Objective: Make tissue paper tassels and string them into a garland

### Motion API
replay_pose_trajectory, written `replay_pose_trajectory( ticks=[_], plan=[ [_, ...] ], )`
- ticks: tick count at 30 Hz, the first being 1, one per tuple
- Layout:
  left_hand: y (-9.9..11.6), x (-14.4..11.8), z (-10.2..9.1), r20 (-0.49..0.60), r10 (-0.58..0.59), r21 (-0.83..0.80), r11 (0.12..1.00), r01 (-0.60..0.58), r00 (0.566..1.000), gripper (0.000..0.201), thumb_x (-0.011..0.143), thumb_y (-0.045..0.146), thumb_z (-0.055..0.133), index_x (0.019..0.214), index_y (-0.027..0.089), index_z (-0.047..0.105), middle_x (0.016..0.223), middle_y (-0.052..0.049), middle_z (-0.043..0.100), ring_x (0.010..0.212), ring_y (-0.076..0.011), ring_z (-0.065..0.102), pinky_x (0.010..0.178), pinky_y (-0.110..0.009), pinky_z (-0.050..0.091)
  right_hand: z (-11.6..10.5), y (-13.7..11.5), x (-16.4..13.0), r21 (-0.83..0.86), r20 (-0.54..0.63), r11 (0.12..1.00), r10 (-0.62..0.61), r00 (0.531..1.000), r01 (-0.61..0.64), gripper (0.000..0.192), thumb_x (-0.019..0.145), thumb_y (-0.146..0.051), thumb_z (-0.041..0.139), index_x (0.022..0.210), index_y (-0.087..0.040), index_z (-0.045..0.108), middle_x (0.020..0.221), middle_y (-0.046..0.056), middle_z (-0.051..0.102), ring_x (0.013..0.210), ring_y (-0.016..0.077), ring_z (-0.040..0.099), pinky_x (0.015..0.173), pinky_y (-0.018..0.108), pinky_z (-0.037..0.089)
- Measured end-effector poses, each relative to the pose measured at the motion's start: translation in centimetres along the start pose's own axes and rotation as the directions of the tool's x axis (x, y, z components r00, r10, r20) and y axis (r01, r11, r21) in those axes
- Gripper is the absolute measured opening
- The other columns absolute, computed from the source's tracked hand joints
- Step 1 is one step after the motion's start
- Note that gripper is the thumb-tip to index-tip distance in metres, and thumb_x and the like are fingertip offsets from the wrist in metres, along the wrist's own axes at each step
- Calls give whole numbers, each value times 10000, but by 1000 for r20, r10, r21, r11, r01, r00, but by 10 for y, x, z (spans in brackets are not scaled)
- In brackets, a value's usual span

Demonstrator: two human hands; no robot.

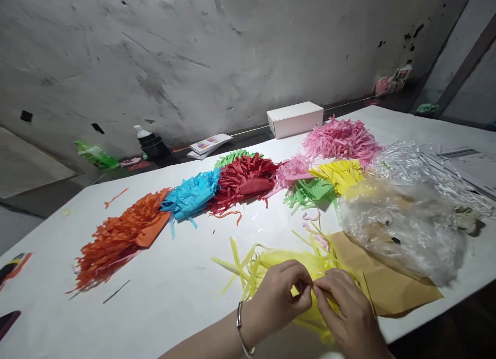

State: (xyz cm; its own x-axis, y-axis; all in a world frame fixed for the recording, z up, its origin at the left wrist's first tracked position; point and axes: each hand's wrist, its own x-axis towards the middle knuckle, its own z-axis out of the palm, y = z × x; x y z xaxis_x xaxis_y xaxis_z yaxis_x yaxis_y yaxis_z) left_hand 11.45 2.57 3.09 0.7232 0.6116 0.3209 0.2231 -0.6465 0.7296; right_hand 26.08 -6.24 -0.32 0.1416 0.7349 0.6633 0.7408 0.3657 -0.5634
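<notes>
My left hand (279, 297), with a metal bangle on the wrist, and my right hand (346, 312) meet at the near edge of the white table (174, 297). Both pinch the same piece of yellow fringed paper (271, 263), fingertips touching at its near side. Its cut strips fan out to the left and away from me. Part of the yellow paper is hidden under my hands.
Piles of fringed paper lie in a row across the table: orange (120, 235), blue (189, 193), red (242, 181), green (308, 191), yellow (339, 173), pink (341, 139). A crumpled clear plastic bag (403, 230) rests on brown paper (391, 289) at right. A white box (294, 119) stands at the far edge.
</notes>
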Motion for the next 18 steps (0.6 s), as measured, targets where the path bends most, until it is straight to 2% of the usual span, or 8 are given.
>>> replay_pose_trajectory(
  ticks=[3, 5, 10, 12, 14, 18],
  plan=[
    [-2, -1, 0, -19, 13, 20, 1000, -12, 1000, 189, 680, 6, 546, 764, 164, 610, 690, -23, 633, 569, -113, 586, 529, -184, 440, 0, 2, -1, -50, -57, 998, -44, 997, 42, 132, 929, -111, 541, 890, -235, 564, 700, -24, 649, 690, 151, 668, 832, 333, 536],
    [-3, 0, -1, -19, -10, 4, 1000, 10, 1000, 191, 688, 6, 551, 770, 168, 611, 699, -23, 641, 594, -120, 598, 558, -191, 456, 0, 4, -3, -65, -56, 998, -32, 998, 28, 130, 926, -120, 542, 879, -240, 562, 694, -24, 650, 683, 154, 670, 816, 326, 543],
    [-3, 3, -5, 116, -86, -161, 981, 105, 990, 86, 868, 147, 595, 922, 169, 659, 796, -52, 700, 689, -141, 644, 651, -212, 501, -3, 8, -8, -73, 0, 996, 56, 998, -56, 77, 938, -177, 535, 913, -240, 572, 782, 12, 678, 756, 174, 674, 716, 293, 554],
    [-3, 4, -5, 143, -68, -161, 983, 90, 987, 106, 929, 205, 563, 896, 167, 657, 724, -39, 678, 643, -136, 618, 633, -215, 481, -4, 6, -5, -90, 28, 995, 40, 999, -38, 82, 947, -193, 520, 971, -234, 587, 830, 25, 693, 802, 186, 681, 729, 301, 552],
    [-2, 4, -6, 139, -43, -122, 991, 60, 989, 138, 944, 185, 526, 867, 170, 639, 669, -23, 644, 605, -131, 586, 608, -214, 454, -4, 3, -1, -97, 53, 995, -4, 999, 9, 120, 949, -168, 494, 992, -230, 588, 822, 22, 690, 781, 182, 675, 791, 327, 539],
    [2, 2, -13, 94, 19, -22, 1000, -17, 995, 143, 905, 93, 483, 891, 178, 598, 750, -43, 648, 659, -145, 590, 606, -217, 446, -3, -4, 4, -77, 48, 995, -52, 997, 56, 149, 923, -100, 485, 905, -227, 560, 705, -31, 606, 628, 134, 607, 916, 378, 475]
  ],
)
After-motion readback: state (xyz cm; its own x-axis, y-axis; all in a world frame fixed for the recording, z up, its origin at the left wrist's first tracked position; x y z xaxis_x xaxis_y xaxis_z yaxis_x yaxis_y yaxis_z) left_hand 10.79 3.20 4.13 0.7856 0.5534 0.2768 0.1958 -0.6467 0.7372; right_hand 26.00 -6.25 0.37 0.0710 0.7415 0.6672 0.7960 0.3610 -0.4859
